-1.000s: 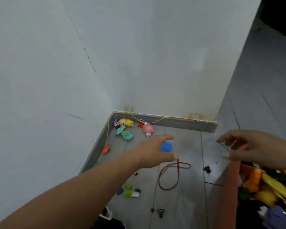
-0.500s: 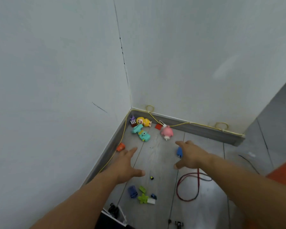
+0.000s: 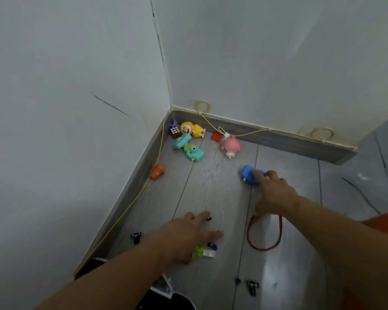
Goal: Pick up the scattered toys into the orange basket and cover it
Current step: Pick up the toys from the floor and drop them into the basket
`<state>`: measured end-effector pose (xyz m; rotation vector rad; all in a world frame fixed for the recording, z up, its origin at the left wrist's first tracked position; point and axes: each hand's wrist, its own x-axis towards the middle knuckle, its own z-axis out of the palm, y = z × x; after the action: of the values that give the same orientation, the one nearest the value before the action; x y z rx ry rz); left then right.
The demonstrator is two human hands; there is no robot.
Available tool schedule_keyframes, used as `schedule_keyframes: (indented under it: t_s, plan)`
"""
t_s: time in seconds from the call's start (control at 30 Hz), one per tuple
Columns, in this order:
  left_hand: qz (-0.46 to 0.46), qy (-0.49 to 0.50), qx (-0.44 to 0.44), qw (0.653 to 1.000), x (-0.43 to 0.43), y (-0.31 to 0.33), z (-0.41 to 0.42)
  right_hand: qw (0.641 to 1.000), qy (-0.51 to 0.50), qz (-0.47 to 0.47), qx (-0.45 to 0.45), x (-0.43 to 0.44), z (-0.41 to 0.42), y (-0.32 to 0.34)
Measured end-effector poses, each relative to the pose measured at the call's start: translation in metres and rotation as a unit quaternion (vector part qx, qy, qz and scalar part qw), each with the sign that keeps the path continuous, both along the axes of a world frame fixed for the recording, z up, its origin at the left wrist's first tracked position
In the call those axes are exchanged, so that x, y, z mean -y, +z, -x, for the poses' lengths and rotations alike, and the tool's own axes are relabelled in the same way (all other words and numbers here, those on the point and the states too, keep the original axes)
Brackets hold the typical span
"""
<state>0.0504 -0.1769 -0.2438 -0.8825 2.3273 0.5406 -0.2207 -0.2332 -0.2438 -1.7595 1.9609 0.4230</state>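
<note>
right hand (image 3: 276, 195): grip spread, laid on blue toy (image 3: 246, 174) at its 10 o'clock, judged for pickup | left hand (image 3: 188, 233): grip spread, green brick (image 3: 198, 252) at 5 o'clock

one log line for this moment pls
step: toy pickup, no grasp yet | right hand: open, fingertips at blue toy | left hand: open, spread beside green toy
</note>
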Motion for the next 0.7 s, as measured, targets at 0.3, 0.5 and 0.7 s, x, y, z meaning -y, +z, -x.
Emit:
schedule_keyframes:
  t_s: [0.3, 0.5, 0.7]
  plan:
    - [0.014, 0.108, -0.127, 0.986, -0.026, -0.035, 0.008, 0.999, 0.014, 0.009, 0.047, 0.023, -0.019, -0.015]
    - [0.15, 0.066, -0.182, 0.97, -0.039, -0.074, 0.013, 0.993, 0.062, 0.096, 0.036, 0.005, -0.029, -0.03]
    - [0.192, 0.078, -0.225, 0.952, -0.025, -0.084, 0.018, 0.989, 0.083, 0.098, 0.079, -0.017, -0.024, -0.019]
